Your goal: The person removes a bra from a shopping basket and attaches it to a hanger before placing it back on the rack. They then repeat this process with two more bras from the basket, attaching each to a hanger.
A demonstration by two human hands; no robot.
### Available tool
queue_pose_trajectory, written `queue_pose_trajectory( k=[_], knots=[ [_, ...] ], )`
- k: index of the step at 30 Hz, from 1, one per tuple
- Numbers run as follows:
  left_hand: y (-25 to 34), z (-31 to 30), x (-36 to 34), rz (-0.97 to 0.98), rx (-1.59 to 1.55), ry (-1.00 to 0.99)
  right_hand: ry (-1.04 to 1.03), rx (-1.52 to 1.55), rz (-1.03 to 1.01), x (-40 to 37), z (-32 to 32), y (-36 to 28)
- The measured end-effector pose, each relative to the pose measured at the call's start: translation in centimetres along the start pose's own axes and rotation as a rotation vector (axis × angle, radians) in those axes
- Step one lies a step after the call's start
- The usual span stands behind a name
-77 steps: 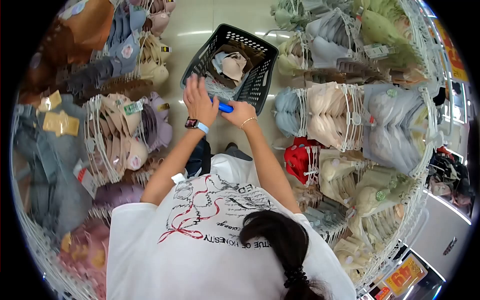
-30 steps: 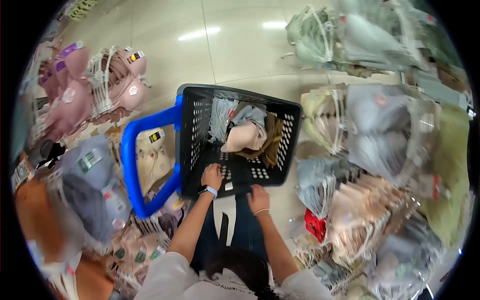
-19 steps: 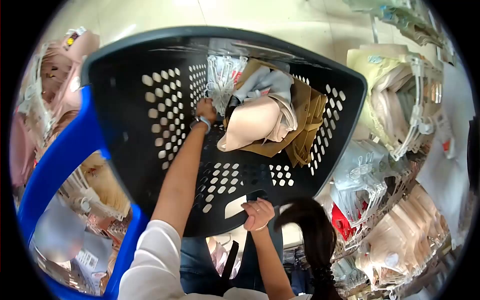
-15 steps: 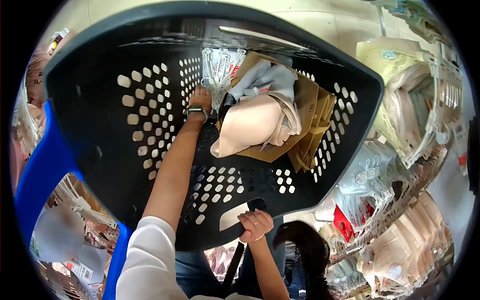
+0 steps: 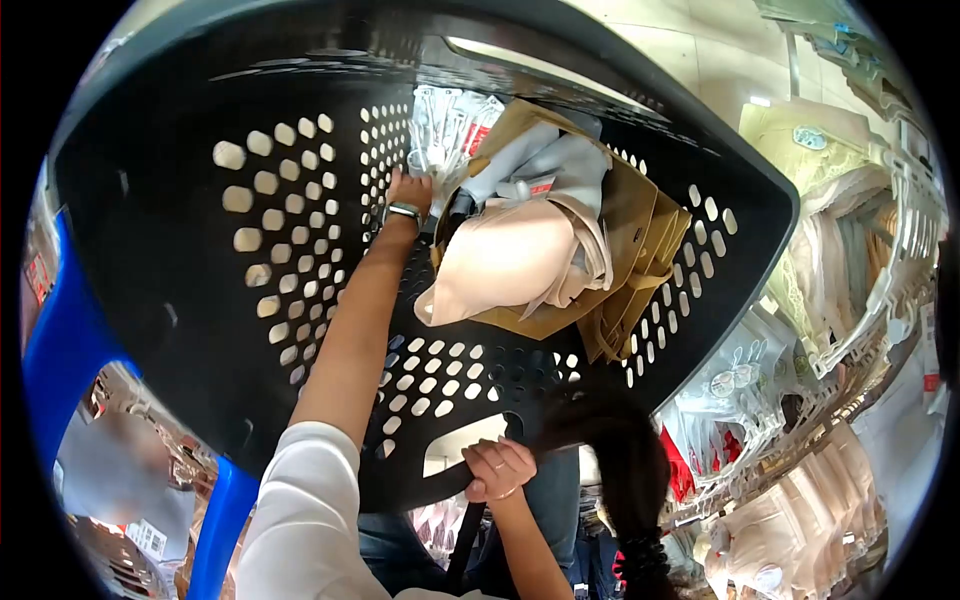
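The person is leaning over a black basket [image 5: 150, 250]. The left hand [image 5: 410, 188], with a watch [image 5: 403, 211] on its wrist, is reaching deep inside and touching a bundle of clear hangers [image 5: 450, 125] that is leaning against the basket's far wall. Its fingertips are lying on the bundle's lower end, but it is not possible to tell whether they are closing round it. The right hand [image 5: 497, 468] is curling tightly over the basket's near rim, just beside the cut-out grip. The two hands are well apart, at opposite ends of the basket.

A beige bra [image 5: 510, 260] is lying in the basket just right of the left hand, resting on a brown bag [image 5: 630, 230], with a grey garment [image 5: 545, 165] between it and the hangers. A blue handle [image 5: 60, 340] is sticking out at the basket's left side. Racks of pale bras [image 5: 850, 260] are hanging right of the basket.
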State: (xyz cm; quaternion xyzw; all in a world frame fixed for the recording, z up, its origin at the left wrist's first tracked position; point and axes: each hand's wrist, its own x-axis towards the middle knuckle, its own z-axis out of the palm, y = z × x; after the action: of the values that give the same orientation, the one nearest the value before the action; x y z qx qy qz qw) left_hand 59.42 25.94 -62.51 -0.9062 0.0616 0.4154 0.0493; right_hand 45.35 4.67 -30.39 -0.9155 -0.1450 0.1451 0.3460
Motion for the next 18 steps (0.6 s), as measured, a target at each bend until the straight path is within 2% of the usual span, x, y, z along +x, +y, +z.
queue_pose_trajectory(
  k=[2,3,4,6,7,8,10,11,12,14,15,18],
  knots=[
    [0.1,0.8,-1.0,-0.032,-0.01,0.014,0.031,0.024,0.002,0.0,0.2,0.1],
    [-0.4,0.1,-1.4,0.007,-0.058,-0.097,0.05,0.043,-0.032,0.9,0.0,0.0],
    [-0.6,-1.8,-2.0,0.037,0.01,-0.391,-0.003,0.109,-0.023,0.2,-0.1,0.2],
    [-0.7,0.1,-2.8,0.017,0.23,-0.25,0.042,0.039,-0.04,0.9,-0.2,0.0],
    [-0.8,-0.9,-3.8,0.037,0.267,-0.172,0.036,0.046,-0.04,1.1,-0.5,-0.1],
    [-1.0,0.6,-3.3,0.046,0.22,-0.053,0.029,0.056,-0.039,1.0,-0.6,-0.1],
    [-0.9,1.2,-2.7,0.059,0.201,0.123,-0.138,0.04,0.005,0.5,-0.7,-0.2],
    [-0.9,2.1,-2.4,0.088,0.206,0.311,-0.127,0.088,0.012,0.2,-0.7,-0.1],
    [-0.9,2.1,-2.0,0.124,0.091,0.302,-0.119,0.137,0.024,0.3,-0.8,-0.1],
    [-0.2,1.7,-1.4,0.131,-0.03,0.201,-0.17,0.044,-0.004,-3.8,1.4,1.3],
    [0.3,1.2,-1.2,0.09,-0.085,0.091,-0.159,0.052,0.006,-3.2,1.0,0.9],
    [1.2,3.4,0.0,-0.05,-0.178,0.113,-0.104,0.061,0.014,0.6,-0.5,-0.1]
  ],
)
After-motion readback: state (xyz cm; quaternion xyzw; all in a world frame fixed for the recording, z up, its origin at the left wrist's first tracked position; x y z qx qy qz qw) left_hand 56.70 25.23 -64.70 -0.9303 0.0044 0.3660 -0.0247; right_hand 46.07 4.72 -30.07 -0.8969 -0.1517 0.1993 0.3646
